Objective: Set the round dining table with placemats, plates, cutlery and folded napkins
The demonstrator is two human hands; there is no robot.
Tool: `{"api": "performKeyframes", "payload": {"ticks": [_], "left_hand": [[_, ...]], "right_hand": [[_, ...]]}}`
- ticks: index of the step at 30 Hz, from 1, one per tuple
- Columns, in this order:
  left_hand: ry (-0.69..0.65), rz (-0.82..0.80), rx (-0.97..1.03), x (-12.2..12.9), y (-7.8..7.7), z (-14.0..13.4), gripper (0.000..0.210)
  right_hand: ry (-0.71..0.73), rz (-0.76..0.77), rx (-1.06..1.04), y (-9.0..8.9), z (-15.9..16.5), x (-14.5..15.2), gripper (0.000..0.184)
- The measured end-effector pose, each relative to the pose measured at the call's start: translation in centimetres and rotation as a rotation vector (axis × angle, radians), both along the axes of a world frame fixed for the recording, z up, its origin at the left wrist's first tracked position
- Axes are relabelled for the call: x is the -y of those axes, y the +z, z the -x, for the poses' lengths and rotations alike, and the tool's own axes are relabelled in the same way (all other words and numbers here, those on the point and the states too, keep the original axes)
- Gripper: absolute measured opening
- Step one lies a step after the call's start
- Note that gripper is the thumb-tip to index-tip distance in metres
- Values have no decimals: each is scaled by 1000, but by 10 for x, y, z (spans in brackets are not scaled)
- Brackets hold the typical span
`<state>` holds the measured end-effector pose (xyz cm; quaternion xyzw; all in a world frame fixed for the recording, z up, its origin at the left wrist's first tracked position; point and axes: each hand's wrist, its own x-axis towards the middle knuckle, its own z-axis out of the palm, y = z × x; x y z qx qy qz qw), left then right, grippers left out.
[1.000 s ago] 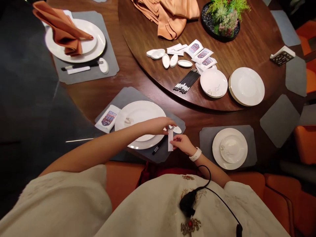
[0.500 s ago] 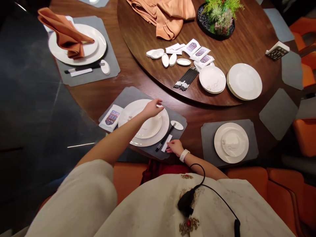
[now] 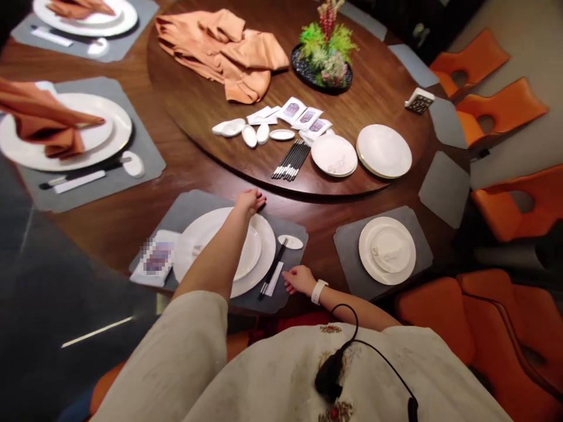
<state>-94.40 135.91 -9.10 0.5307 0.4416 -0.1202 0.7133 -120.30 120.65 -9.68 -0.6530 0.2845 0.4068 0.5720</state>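
My left hand (image 3: 250,201) hangs over the far rim of the large white plate (image 3: 229,289), its fingers loosely bent and nothing visible in them. A smaller plate (image 3: 253,252) sits on the large one, partly hidden by my forearm. Beside the narrow white packet (image 3: 274,280), my right hand (image 3: 299,280) rests with loosely curled, slightly parted fingers, holding nothing I can see. A pair of black chopsticks (image 3: 273,268) lies next to the packet, with one end on the white oval rest (image 3: 290,242). Left of the plates is a printed white sachet (image 3: 156,258). All lie on a grey placemat (image 3: 187,202).
The raised turntable (image 3: 197,111) bears orange napkins (image 3: 229,50), a plant dish (image 3: 323,64), spare chopsticks (image 3: 291,159), oval rests (image 3: 249,136), sachets (image 3: 292,110) and stacked plates (image 3: 383,150). Another placemat with plates (image 3: 387,278) lies right; a napkin setting (image 3: 65,126) is left. Orange chairs (image 3: 440,319) surround the table.
The view has swung toward the right, so the table appears shifted left. My left hand has moved toward the turntable, off the small plate. My right hand has drawn slightly away from the narrow packet.
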Motion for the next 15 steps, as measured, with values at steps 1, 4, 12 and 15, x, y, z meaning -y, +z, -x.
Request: {"api": "performKeyframes", "payload": {"ticks": [1,4,12,15], "left_hand": [[-5,5,8,7,1,-5,27],[3,31,15,30,5,-17,19],[45,-18,-42,73,11,-29,14],[74,-44,-45,92,10,-24,15]], "right_hand": [[-32,-17,17,6,-1,12,31],[-193,-59,84,27,-3,62,26],[-474,115,348,69,-18,247,20],[-377,175,455,67,-49,304,19]]}}
